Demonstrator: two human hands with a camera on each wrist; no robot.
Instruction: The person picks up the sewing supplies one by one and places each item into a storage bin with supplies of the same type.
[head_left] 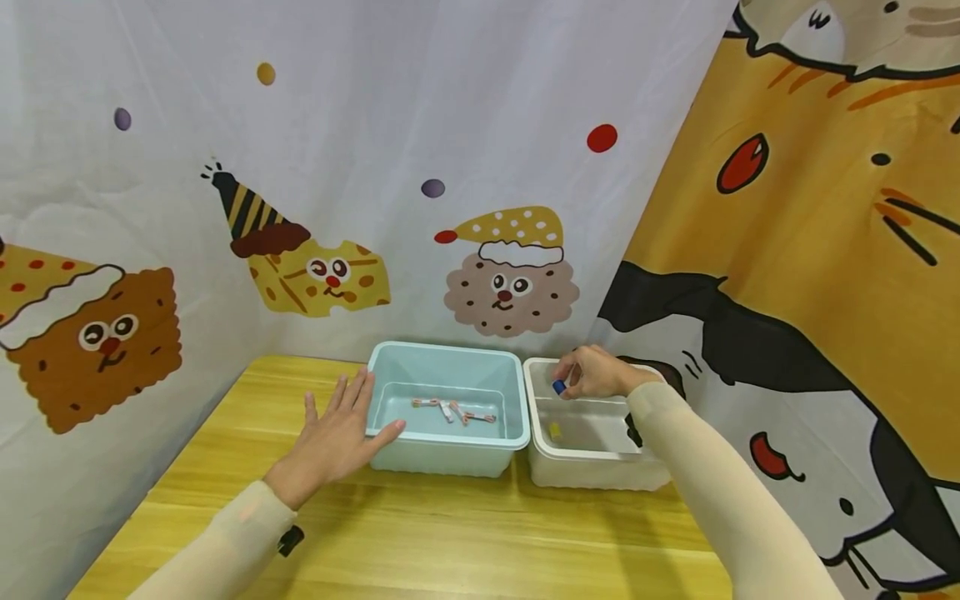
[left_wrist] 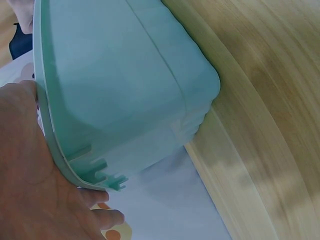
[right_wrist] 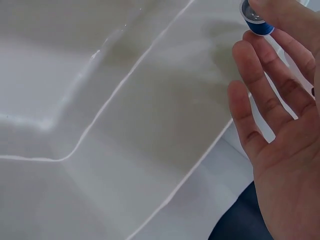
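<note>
My right hand (head_left: 594,372) pinches a small blue cylinder (right_wrist: 259,25) with a silvery, rimmed end between thumb and fingers. It is above the back of the white bin (head_left: 592,472), its other fingers extended in the right wrist view. A small yellow piece (head_left: 555,431) lies inside that bin. With fingers spread, my left hand (head_left: 330,437) rests against the left rim of the light blue bin (head_left: 442,458). Several small pink and white pieces (head_left: 457,411) lie on the blue bin's floor, too small to identify.
Both bins stand side by side on a wooden table (head_left: 420,533), the white one on the right. Behind them hangs a white cloth (head_left: 337,125) printed with cartoons. An orange cartoon cloth (head_left: 787,225) closes off the right side.
</note>
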